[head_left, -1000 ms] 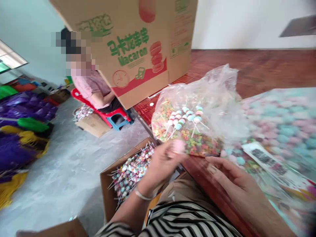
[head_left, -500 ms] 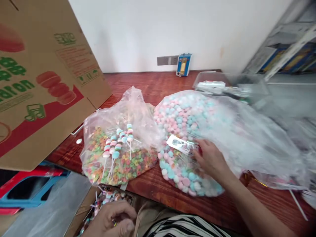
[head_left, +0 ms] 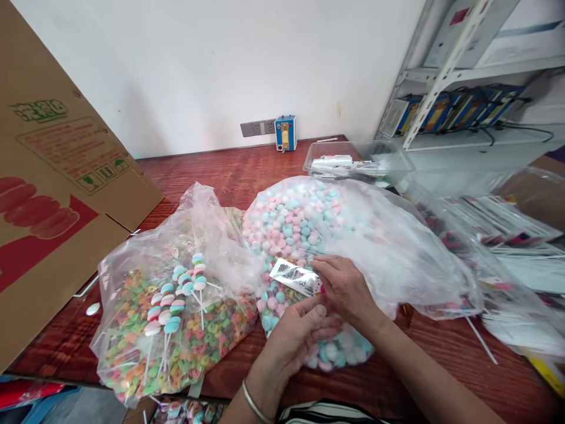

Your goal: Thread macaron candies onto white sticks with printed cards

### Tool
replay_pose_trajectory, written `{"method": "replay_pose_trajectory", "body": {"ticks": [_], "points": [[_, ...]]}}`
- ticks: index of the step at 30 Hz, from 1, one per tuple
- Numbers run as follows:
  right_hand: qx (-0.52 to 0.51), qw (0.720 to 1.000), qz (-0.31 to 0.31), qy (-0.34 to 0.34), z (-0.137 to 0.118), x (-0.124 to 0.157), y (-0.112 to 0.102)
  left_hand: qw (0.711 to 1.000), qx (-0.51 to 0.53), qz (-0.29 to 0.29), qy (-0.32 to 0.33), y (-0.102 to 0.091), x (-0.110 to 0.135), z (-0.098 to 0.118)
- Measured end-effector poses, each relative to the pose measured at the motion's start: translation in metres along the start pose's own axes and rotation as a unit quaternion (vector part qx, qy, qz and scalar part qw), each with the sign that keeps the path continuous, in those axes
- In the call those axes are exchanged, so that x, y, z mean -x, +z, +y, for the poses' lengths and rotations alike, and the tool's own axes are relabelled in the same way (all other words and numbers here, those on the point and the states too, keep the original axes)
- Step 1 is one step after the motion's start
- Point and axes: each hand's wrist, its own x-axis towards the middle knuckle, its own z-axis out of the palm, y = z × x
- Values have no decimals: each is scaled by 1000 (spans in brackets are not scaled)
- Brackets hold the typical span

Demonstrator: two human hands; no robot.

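Note:
A small clear plastic packet with a white printed label is above the bag of pink, blue and white candies. My right hand pinches the packet's right end. My left hand, a bangle on its wrist, is at the packet's lower edge, thumb and forefinger closed at it; its other fingers are stretched out and partly blurred. To the left, several candy skewers on white sticks rest on a clear bag of small colourful ring candies.
A large printed carton stands at the left. Behind the candies are a clear plastic bin and a blue device by the wall. At the right are stacks of white sticks and a metal shelf.
My left hand has risen from above the box of wrapped candies at the table's front edge to the packet beside my right hand. The view has turned to the right.

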Motion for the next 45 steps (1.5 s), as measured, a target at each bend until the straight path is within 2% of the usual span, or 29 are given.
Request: {"method": "replay_pose_trajectory", "body": {"ticks": [1,3,5,7,9,11,13,14,16,20,23,28,30,35,38,41,45], "points": [[-23,1000,-7,-8,-4,-1,-9,998,66,-3,21,4,-7,-2],[-136,990,-32,-4,-12,-3,-28,984,159,4,82,10,-16,0],[-227,972,-56,8,-17,-4,-43,969,197,40,143,15,-20,5],[-274,958,-68,48,-19,-3,-51,961,195,90,174,17,-19,11],[-334,934,-57,114,-20,0,-48,953,193,138,186,19,-15,14],[-425,888,-34,174,-22,7,-38,944,202,170,199,21,-10,14],[-489,845,-17,217,-25,16,-24,938,204,183,213,22,-6,13],[-496,838,-14,227,-27,20,-19,939,197,183,215,22,-4,13],[-470,856,-16,215,-30,26,-12,943,172,187,216,22,-1,12],[-352,925,-30,141,-33,30,-15,936,107,230,244,16,1,10],[-289,948,-30,130,-35,28,-15,920,117,260,267,12,-1,7],[-268,956,-53,110,-38,27,-8,928,160,213,261,7,1,9],[-268,957,-42,100,-38,27,-9,926,183,203,260,4,2,12],[-291,952,66,74,-44,32,-19,896,289,222,253,-6,2,19],[-282,953,107,29,-50,36,-21,894,296,211,261,-8,2,19],[-292,952,90,17,-55,37,-16,902,270,202,270,-6,3,16],[-355,932,41,69,-60,34,-9,900,193,237,310,-1,4,11]]}}
